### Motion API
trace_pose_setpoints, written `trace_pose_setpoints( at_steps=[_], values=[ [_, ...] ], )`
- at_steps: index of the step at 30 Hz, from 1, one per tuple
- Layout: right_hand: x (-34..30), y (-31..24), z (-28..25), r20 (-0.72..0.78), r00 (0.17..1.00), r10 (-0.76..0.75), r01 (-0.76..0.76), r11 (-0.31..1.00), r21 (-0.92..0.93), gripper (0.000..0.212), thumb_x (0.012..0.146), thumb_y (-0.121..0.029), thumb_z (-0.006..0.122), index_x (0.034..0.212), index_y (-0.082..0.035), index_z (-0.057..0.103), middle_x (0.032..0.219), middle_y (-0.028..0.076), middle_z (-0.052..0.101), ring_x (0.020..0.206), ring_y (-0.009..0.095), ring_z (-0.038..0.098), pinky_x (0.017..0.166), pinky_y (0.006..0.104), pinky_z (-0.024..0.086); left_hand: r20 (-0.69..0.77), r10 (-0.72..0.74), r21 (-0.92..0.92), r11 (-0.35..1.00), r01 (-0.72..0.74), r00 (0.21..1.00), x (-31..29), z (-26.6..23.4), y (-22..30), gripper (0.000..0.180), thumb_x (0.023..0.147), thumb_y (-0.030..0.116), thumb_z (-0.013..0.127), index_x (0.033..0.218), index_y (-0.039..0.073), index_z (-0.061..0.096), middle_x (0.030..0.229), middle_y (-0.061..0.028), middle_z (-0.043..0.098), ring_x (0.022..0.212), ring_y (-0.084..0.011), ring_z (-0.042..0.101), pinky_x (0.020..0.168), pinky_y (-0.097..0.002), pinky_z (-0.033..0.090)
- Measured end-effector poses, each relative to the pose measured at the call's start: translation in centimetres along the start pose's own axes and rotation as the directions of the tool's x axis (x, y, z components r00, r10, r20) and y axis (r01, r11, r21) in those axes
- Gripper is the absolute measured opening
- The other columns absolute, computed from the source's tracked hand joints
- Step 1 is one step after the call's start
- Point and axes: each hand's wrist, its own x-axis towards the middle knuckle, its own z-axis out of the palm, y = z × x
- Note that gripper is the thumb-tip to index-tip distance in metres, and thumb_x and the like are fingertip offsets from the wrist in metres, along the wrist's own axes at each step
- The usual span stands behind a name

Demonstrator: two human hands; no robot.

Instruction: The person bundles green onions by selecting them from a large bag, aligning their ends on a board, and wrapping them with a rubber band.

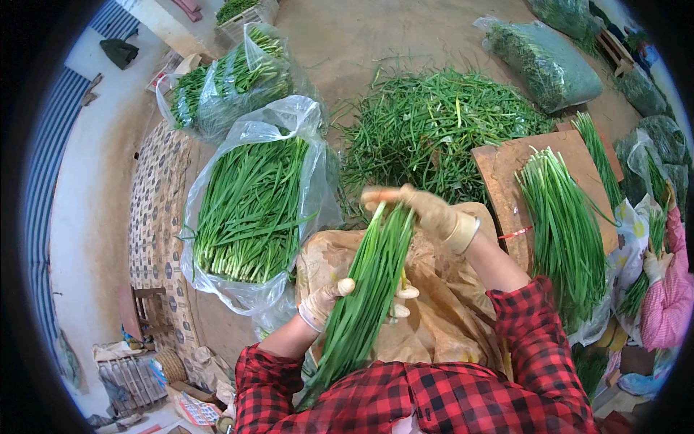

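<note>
A bunch of garlic chives [365, 300] lies slantwise over my lap, pale cut ends up and away from me, green tips toward my body. My left hand [329, 300], in a pale glove, cradles it from beneath; the thumb shows on one side and fingertips on the other. At the pale ends is my right hand [430, 213], gloved too, with an orange covering on a finger that lies across the stems. That hand is slightly blurred, and some of its fingers are hidden behind the bunch.
A brown board [499, 170] at my right carries a larger bunch of chives [564, 224]. Ahead lies a heap of loose leaves [441, 130]. An open plastic bag [206, 195] of chives stands at my left. A co-worker's pink sleeve [665, 296] shows at far right.
</note>
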Motion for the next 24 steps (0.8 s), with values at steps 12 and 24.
trace_pose_setpoints(
  at_steps=[12,24],
  values=[
    [-2.3,-1.3,5.9,-0.09,0.925,0.37,-0.375,0.925,-0.055,0.029,0.088,-0.03,0.062,0.098,-0.003,0.065,0.09,0.001,0.065,0.081,0.008,0.06,0.071,0.0214,0.048,-0.01,0.346,-0.224,0.914,-0.34,0.938,-1.3,-3.4,-2.5,0.093,0.076,0.054,0.064,0.143,0.007,0.022,0.131,-0.0262,0.045,0.098,-0.0294,0.063,0.083,-0.0364,0.053],
    [-2.0,0.6,6.1,-0.174,0.719,0.672,-0.382,0.593,0.709,0.059,0.087,-0.037,0.061,0.133,-0.011,0.035,0.128,0.017,0.048,0.116,0.024,0.048,0.09,0.0477,0.045,-0.293,0.55,0.51,0.781,-0.359,0.782,-3.8,0.9,-0.2,0.067,0.077,0.025,0.068,0.133,0.002,0.038,0.126,-0.0167,0.049,0.107,-0.0236,0.055,0.09,-0.0353,0.046]
  ],
)
